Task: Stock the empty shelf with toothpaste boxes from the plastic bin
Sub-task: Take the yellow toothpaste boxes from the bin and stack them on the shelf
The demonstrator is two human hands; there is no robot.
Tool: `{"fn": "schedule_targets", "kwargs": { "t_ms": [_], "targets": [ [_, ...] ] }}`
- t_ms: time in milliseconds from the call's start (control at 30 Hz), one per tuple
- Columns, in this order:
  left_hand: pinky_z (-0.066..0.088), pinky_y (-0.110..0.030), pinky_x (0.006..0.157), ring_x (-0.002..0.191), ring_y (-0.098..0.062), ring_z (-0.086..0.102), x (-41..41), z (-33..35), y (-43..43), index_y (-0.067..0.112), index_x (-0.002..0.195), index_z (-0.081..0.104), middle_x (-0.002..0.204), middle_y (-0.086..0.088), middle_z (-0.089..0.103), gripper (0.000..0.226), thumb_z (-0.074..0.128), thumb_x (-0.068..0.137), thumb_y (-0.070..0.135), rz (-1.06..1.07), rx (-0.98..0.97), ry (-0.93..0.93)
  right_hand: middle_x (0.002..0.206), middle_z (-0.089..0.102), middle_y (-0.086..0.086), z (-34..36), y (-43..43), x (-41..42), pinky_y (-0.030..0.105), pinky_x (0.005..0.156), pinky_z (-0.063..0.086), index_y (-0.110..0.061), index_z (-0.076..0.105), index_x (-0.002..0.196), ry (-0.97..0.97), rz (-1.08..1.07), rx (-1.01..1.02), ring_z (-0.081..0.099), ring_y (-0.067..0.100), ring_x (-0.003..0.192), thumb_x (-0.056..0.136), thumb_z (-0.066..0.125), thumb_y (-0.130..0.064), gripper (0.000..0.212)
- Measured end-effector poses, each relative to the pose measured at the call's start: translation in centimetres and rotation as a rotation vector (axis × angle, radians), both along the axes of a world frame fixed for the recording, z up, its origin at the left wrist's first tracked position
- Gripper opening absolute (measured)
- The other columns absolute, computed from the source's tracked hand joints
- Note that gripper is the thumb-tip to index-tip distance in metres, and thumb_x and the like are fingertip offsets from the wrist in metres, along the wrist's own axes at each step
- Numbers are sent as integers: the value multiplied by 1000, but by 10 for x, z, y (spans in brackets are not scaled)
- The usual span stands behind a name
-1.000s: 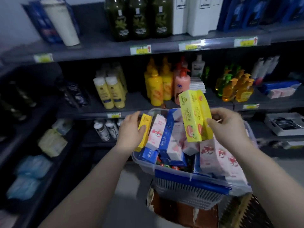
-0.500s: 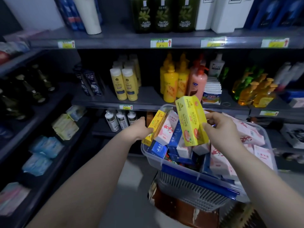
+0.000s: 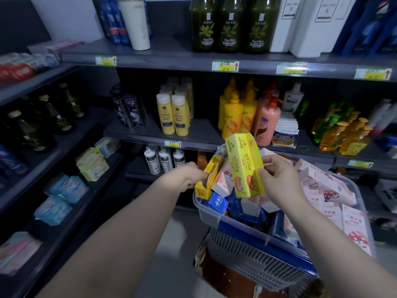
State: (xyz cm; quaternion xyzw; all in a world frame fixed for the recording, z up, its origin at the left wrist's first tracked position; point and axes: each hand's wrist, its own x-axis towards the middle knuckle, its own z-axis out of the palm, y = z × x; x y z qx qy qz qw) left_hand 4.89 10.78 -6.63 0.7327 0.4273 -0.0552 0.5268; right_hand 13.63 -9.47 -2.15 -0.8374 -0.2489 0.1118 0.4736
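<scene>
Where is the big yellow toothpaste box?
Centre-right of the head view, the yellow toothpaste box is held by the right hand over the plastic bin.

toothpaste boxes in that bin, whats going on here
A person stands at store shelves, taking stock out of a clear plastic bin. The right hand holds a large yellow toothpaste box upright above the bin. The left hand grips a smaller yellow box at the bin's left edge. Pink boxes and blue boxes fill the rest; neither yellow box is on a shelf yet.
</scene>
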Motion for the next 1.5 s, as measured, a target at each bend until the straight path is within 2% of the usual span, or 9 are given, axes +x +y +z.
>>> {"fn": "schedule_targets", "kwargs": {
  "t_ms": [133,233,433,567,867,967,1133,1367,1500],
  "targets": [
    [50,-31,76,95,-25,60,-2,-4,-5,14,108,58,110,-8,62,27,62,90,33,0,147,-96,87,72,0,-3,2,-9,38,70,56,-22,60,100,-15,11,-17,67,16,79,92,50,-8,19],
    [48,-29,71,89,-18,57,-6,6,-13,18,114,60,112,-3,60,27,51,95,36,-57,355,-216,82,70,-5,-3,-4,-15,36,69,55,-23,60,97,-18,-8,-14,67,13,78,92,50,-7,20],
    [40,-33,93,111,-24,47,1,20,2,22,128,56,122,-6,49,39,46,94,5,-676,867,-223,78,70,-6,8,-29,-24,18,52,49,-32,56,86,-8,-55,31,63,1,67,92,48,-3,31],
    [38,-37,96,118,-25,38,11,21,17,23,115,61,129,-4,44,33,53,89,6,-970,1062,-176,87,72,-2,5,-43,-20,35,64,56,-27,60,99,-1,-105,7,67,12,77,93,49,-8,23],
    [39,-40,94,121,-30,38,1,38,26,19,89,65,131,-10,45,7,67,84,15,-1138,1312,-357,99,69,4,3,-54,-16,34,63,56,-24,60,106,-24,-127,17,66,16,84,94,49,-10,21],
    [41,-46,93,114,-32,47,-27,52,35,18,79,65,112,-7,59,9,74,78,18,-1084,1403,-410,95,68,0,7,-40,-20,22,57,50,-26,60,103,-40,-82,46,64,8,82,94,48,-9,22],
    [10,-29,110,108,-21,51,-110,67,55,21,88,64,92,1,63,6,60,87,26,-548,1254,-342,90,67,-2,16,12,-45,34,72,52,-25,61,98,-88,55,111,62,9,80,91,51,-7,22],
    [33,-30,78,88,-20,55,-282,91,60,22,100,66,92,4,67,13,56,92,23,-40,1132,-234,86,70,-10,35,83,-146,32,71,54,-31,62,91,-61,345,174,67,11,80,89,52,-5,28],
    [39,-29,77,88,-14,59,-405,109,50,23,101,67,92,6,68,13,59,91,21,167,1120,-142,86,71,-6,48,115,-237,37,72,55,-37,61,82,-70,509,190,67,15,77,89,53,-8,31]
  ]
}}
